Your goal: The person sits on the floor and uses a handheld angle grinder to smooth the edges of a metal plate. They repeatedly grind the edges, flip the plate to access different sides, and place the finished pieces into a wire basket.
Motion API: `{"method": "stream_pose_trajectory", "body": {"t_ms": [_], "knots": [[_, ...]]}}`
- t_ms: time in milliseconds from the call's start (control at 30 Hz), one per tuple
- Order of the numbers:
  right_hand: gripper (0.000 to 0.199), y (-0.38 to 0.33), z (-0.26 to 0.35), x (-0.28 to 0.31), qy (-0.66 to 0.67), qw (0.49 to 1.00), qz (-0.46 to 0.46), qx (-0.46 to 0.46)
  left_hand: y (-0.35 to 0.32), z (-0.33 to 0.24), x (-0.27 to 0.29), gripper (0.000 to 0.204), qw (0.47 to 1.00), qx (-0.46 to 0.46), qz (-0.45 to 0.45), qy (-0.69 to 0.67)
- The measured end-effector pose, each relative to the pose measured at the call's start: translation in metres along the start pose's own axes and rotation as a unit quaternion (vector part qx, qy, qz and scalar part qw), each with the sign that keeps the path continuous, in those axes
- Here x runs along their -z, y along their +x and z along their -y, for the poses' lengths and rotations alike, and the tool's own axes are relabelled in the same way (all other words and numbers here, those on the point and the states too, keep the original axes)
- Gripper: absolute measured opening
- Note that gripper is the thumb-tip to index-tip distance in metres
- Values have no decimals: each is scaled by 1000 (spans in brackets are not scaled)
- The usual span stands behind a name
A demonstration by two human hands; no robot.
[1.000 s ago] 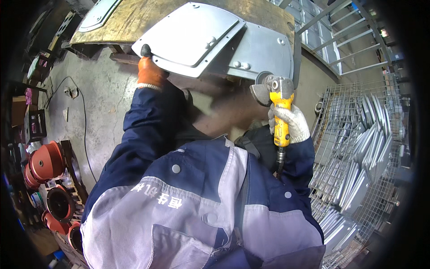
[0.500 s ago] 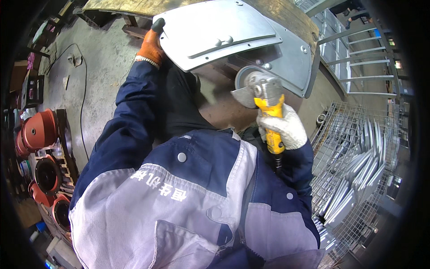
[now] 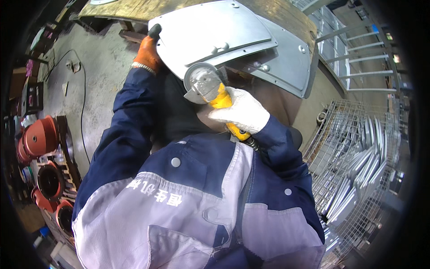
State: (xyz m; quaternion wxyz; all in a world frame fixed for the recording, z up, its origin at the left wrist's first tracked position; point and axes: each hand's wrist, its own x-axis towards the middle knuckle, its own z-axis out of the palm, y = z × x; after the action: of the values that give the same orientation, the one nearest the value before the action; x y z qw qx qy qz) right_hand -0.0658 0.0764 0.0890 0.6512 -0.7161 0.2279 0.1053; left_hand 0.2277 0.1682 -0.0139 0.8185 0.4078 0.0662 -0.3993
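My left hand (image 3: 148,50), in an orange glove with a dark thumb tip, is closed on the left edge of a pale metal plate (image 3: 201,28). The plate is curved, with small holes along its rim and two round knobs near its lower edge. My right hand (image 3: 244,110), white-gloved, wraps round the yellow body of an angle grinder (image 3: 220,97). The grinder's disc and guard are at the plate's lower left edge; whether the disc touches it I cannot tell. Partly under the first plate lies a second grey metal plate (image 3: 291,56) with similar knobs.
Both plates rest at the edge of a wooden table (image 3: 134,10). A wire mesh basket (image 3: 333,134) holding several thin metal pieces stands at the right. Red round castings (image 3: 41,134) sit on the left, and a black cable (image 3: 84,112) runs across the floor.
My right hand has carried the grinder leftward, from beside the second plate to the lower left edge of the first. My left hand keeps its grip on the plate.
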Motion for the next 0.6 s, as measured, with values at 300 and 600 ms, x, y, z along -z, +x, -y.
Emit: {"method": "stream_pose_trajectory", "body": {"t_ms": [300, 600], "knots": [[31, -5, -21, 48, 106, 989, -108, -5, -8, -1, 0, 43, 996, -19, 81, 15], [34, -69, -91, 104, 409, 892, -188, 51, 13, 3, 30, 41, 960, -168, 140, 176]]}}
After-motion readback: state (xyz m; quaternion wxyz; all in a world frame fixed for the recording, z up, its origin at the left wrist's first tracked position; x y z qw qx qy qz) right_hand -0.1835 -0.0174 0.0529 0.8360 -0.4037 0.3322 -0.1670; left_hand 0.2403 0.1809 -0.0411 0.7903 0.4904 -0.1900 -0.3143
